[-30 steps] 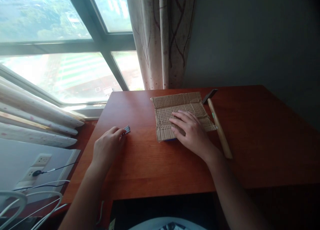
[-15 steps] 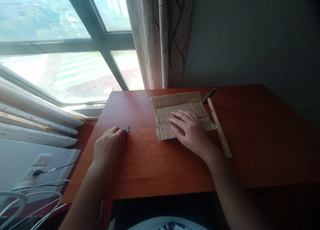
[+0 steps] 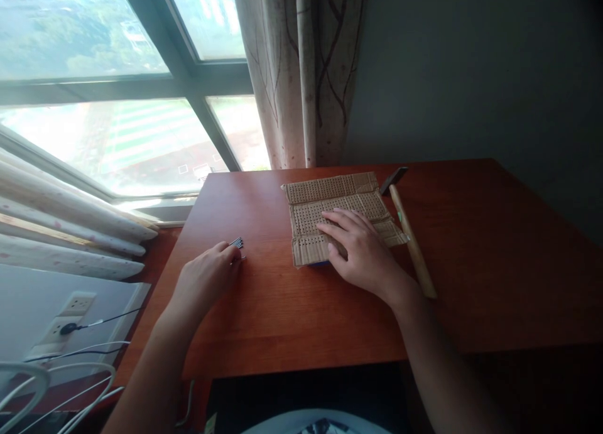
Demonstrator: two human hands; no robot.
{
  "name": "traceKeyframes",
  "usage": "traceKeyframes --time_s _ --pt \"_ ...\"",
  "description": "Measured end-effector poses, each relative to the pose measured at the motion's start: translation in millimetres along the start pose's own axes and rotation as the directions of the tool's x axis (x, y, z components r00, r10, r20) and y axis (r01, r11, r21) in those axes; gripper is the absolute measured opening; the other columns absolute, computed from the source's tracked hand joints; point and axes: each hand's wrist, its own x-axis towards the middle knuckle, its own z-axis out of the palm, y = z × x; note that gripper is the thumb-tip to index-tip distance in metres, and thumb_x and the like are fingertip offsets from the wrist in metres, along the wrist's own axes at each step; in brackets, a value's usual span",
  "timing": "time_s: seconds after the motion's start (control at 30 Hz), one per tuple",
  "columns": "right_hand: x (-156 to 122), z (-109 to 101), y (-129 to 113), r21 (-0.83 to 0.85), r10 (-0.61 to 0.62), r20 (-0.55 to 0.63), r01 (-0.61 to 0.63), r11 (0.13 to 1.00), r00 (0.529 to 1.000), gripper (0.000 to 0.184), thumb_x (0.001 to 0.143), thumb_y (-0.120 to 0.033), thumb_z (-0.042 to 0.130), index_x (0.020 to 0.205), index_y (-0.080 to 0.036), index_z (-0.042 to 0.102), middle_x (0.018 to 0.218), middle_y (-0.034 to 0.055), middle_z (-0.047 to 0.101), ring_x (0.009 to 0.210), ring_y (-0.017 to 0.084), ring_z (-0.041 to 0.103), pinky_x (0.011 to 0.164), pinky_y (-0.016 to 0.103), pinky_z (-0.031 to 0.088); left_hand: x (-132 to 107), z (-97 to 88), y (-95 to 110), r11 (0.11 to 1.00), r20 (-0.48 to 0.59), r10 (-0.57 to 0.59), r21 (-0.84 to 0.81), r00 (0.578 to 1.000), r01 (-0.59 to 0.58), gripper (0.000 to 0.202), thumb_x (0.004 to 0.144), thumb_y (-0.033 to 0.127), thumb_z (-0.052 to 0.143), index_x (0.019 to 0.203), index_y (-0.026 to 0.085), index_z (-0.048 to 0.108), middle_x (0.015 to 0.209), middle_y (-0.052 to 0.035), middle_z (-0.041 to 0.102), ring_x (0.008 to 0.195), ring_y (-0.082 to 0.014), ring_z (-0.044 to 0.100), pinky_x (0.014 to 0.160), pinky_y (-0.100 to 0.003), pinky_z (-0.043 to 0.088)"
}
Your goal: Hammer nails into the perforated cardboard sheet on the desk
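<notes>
And there's the change: the left hand (image 3: pixel 207 274) has shifted a touch to the near side, and a single thin nail (image 3: pixel 244 257) now pokes out past its fingertips, apart from the little bunch of nails (image 3: pixel 237 242) on the desk (image 3: pixel 282 321), where half a second ago only the bunch showed. Over on the right, the right hand (image 3: pixel 362 253) has scarcely moved on the cardboard (image 3: pixel 301 217). That lone nail lies roughly left to right, its right end tipped slightly to the far side; which end is the point is too small to tell. The bunch, just beyond the fingertips and well left of the cardboard, runs from near left to far right. Look at the left hand: knuckles up, fingers bent, reaching in from the near left, its grip pinched on the nail. The right hand comes in from the near right, palm down, fingers spread loosely and pointing far left, grip open, resting on the cardboard. Just right of that lies the hammer (image 3: pixel 414 245), head at the far end, handle slanting to the near right.
</notes>
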Motion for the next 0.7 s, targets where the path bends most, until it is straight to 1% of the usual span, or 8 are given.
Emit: traceKeyframes --time_s 0.13,0.23,0.3,0.4,0.47,0.53,0.6,0.7 --pt "0.0 -0.3 0.4 0.003 -0.003 0.005 0.003 1.000 1.000 0.043 0.089 -0.017 0.053 0.129 -0.021 0.068 0.145 0.0069 0.060 0.140 0.027 0.048 0.123 0.052 0.033 -2.2 0.3 5.9 0.995 -0.086 0.004 -0.102 0.996 -0.012 0.021 0.093 0.034 0.049 0.089 0.023 0.066 0.100 -0.0035 0.070 0.074 -0.0187 0.065 0.054 -0.029 0.028" --pt "0.1 -1.0 -0.2 0.000 -0.001 0.015 0.001 1.000 1.000 0.044 0.089 -0.017 0.053 0.131 -0.020 0.067 0.146 0.0074 0.059 0.140 0.027 0.048 0.123 0.051 0.032 -3.2 -0.1 12.2 0.929 -0.207 0.000 -0.362 0.978 -0.077 0.015 0.088 0.034 0.057 0.084 0.021 0.064 0.082 -0.0007 0.066 0.064 -0.0146 0.058 0.056 -0.027 0.035" --pt "0.3 -1.7 -0.9 -0.004 0.001 0.025 -0.001 1.000 1.000 0.045 0.089 -0.017 0.052 0.131 -0.019 0.067 0.146 0.0076 0.059 0.140 0.027 0.047 0.123 0.050 0.032 -2.8 -3.2 20.4 0.793 -0.252 -0.029 -0.595 0.967 -0.132 0.014 0.085 0.034 0.062 0.083 0.020 0.064 0.071 0.0013 0.061 0.060 -0.0125 0.055 0.057 -0.025 0.040" --pt "0.6 -2.3 -1.1 -0.006 0.002 0.028 -0.002 1.000 1.000 0.044 0.089 -0.017 0.052 0.130 -0.019 0.068 0.145 0.0073 0.060 0.139 0.027 0.048 0.123 0.050 0.033 0.4 -13.8 42.6 0.459 -0.258 -0.110 -0.870 0.960 -0.181 0.018 0.082 0.035 0.072 0.086 0.019 0.065 0.075 -0.0002 0.066 0.065 -0.0126 0.061 0.060 -0.024 0.047" --pt "0.6 -2.2 -0.7 -0.007 0.001 0.024 -0.001 1.000 1.000 0.043 0.089 -0.017 0.052 0.129 -0.020 0.068 0.145 0.0074 0.060 0.139 0.027 0.048 0.122 0.051 0.033 4.7 -23.0 62.1 0.274 -0.249 -0.120 -0.939 0.961 -0.209 0.020 0.081 0.033 0.074 0.092 0.018 0.068 0.083 -0.0027 0.070 0.073 -0.0141 0.066 0.068 -0.024 0.052" --pt "0.7 -1.6 0.1 -0.012 0.002 0.022 -0.002 1.000 1.000 0.043 0.089 -0.018 0.053 0.130 -0.020 0.068 0.145 0.0076 0.060 0.139 0.027 0.048 0.123 0.051 0.032 10.7 -31.2 81.4 0.189 -0.258 -0.085 -0.952 0.962 -0.239 0.020 0.080 0.031 0.075 0.094 0.018 0.070 0.085 -0.0037 0.072 0.074 -0.0139 0.066 0.069 -0.024 0.053" --pt "0.9 -1.1 0.9 -0.016 0.001 0.025 -0.001 1.000 1.000 0.043 0.090 -0.019 0.053 0.130 -0.020 0.068 0.145 0.0076 0.060 0.139 0.027 0.048 0.123 0.050 0.032 17.7 -36.0 97.0 0.175 -0.288 -0.056 -0.946 0.956 -0.274 0.018 0.080 0.030 0.076 0.093 0.018 0.072 0.084 -0.0033 0.072 0.072 -0.0134 0.065 0.067 -0.024 0.053" --pt "0.9 -0.4 2.0 -0.017 -0.006 0.027 0.006 1.000 1.000 0.043 0.090 -0.020 0.053 0.131 -0.020 0.067 0.145 0.0072 0.059 0.139 0.026 0.047 0.123 0.049 0.032 27.2 -37.3 111.3 0.273 -0.337 -0.030 -0.908 0.941 -0.317 0.014 0.081 0.030 0.076 0.088 0.018 0.072 0.074 -0.0006 0.069 0.064 -0.0113 0.059 0.060 -0.022 0.049"
